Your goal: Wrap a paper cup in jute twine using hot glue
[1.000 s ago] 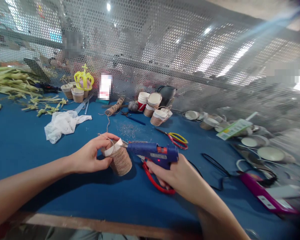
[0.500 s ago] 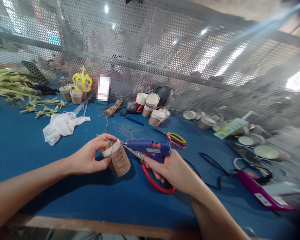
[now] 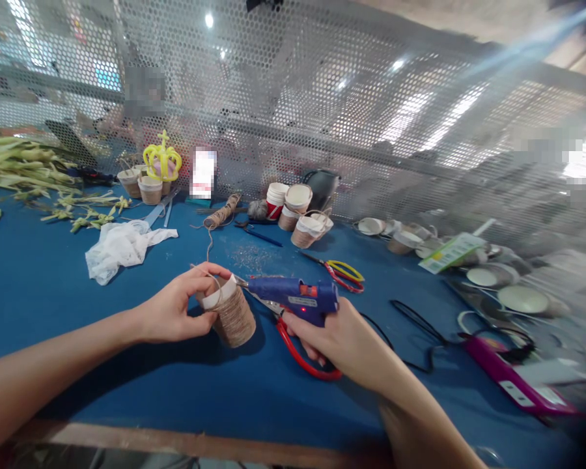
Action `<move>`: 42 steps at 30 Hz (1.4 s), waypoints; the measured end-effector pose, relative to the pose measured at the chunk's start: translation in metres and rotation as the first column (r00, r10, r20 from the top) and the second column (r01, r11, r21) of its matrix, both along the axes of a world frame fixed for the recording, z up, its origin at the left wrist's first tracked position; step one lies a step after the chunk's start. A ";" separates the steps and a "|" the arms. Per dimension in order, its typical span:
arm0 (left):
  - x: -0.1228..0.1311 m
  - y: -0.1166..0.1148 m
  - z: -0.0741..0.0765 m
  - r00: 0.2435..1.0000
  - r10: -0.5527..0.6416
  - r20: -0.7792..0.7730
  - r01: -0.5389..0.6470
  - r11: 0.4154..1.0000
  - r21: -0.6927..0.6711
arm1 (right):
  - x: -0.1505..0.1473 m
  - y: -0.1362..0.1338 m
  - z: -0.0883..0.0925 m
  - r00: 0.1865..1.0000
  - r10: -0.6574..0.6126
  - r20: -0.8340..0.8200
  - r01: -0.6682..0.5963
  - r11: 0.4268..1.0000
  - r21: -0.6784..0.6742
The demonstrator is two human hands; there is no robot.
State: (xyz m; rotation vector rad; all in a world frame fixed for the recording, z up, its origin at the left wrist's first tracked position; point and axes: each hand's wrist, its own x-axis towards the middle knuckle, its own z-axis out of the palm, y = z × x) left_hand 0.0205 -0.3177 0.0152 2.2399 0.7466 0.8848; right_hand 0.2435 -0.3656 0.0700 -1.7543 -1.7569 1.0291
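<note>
A paper cup (image 3: 235,319), wound with brown twine below its bare white rim, is held tilted in my left hand (image 3: 188,305), fingers over the rim and thumb on the side. From the cup the loose twine (image 3: 209,246) runs back to a twine bundle (image 3: 222,212). My right hand (image 3: 325,332) is closed round the handle of a blue glue gun (image 3: 293,296), its small red light lit. The gun's nozzle is at the cup's rim; whether it touches I cannot tell. Red-handled scissors (image 3: 293,352) lie beneath the gun and my right hand.
Behind are several twine-wrapped cups (image 3: 306,231), yellow-and-red-handled scissors (image 3: 344,272) and a white cloth (image 3: 122,251). A purple power strip (image 3: 498,371) with black cable lies at right. Dried husks (image 3: 24,163) and a yellow crown (image 3: 162,159) are at left. A perforated metal screen (image 3: 273,98) stands behind.
The glue gun in my right hand has shifted very slightly right and down, its nozzle still at the cup's rim. My left hand keeps its hold on the cup.
</note>
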 end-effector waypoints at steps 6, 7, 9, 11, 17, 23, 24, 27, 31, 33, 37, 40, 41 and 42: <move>0.000 0.000 0.000 1.000 -0.015 0.018 0.015 1.000 0.008 | 0.001 -0.002 0.000 1.000 0.015 0.006 -0.015 0.999 0.039; 0.000 0.000 0.000 1.000 -0.015 0.016 0.015 1.000 0.006 | 0.001 -0.002 0.000 1.000 0.013 0.007 -0.013 0.999 0.034; -0.001 0.001 -0.001 1.000 -0.015 0.017 0.015 1.000 0.004 | 0.001 -0.002 0.001 1.000 0.010 0.006 -0.010 1.000 0.027; -0.001 0.001 -0.001 1.000 -0.013 0.022 0.013 1.000 -0.004 | 0.002 -0.002 0.001 1.000 0.017 -0.002 -0.017 1.000 0.017; 0.001 0.000 -0.001 0.997 0.005 0.074 -0.001 0.998 -0.057 | 0.006 0.001 0.002 0.990 0.108 -0.090 -0.112 0.993 -0.036; 0.002 -0.001 0.001 0.995 0.033 0.091 -0.023 0.994 -0.110 | 0.016 0.011 0.001 0.919 0.154 -0.362 -0.199 0.976 -0.092; 0.002 -0.001 0.002 0.995 0.041 0.095 -0.030 0.993 -0.111 | 0.018 0.013 0.000 0.903 0.129 -0.411 -0.174 0.982 -0.073; 0.001 0.000 0.002 0.994 0.067 0.087 -0.058 0.993 -0.103 | 0.024 0.024 -0.006 0.871 -0.002 -0.491 -0.018 0.999 -0.035; -0.001 0.003 0.003 0.991 0.105 0.079 -0.099 0.992 -0.075 | 0.028 0.044 -0.014 0.861 -0.141 -0.488 0.133 0.990 -0.051; -0.002 0.004 0.004 0.990 0.118 0.079 -0.114 0.992 -0.058 | 0.029 0.056 -0.016 0.893 -0.166 -0.418 0.157 0.986 -0.057; -0.002 0.005 0.006 0.988 0.133 0.074 -0.129 0.990 -0.053 | 0.032 0.079 -0.021 0.942 -0.175 -0.288 0.174 0.984 -0.029; -0.003 0.005 0.007 0.988 0.145 0.061 -0.141 0.988 -0.061 | 0.035 0.092 -0.028 0.963 -0.191 -0.189 0.198 0.980 0.020; -0.004 0.005 0.007 0.988 0.146 0.056 -0.142 0.988 -0.066 | 0.036 0.095 -0.032 0.970 -0.197 -0.145 0.205 0.978 0.045; -0.004 0.005 0.007 0.988 0.147 0.051 -0.143 0.987 -0.072 | 0.037 0.099 -0.035 0.974 -0.203 -0.097 0.210 0.975 0.072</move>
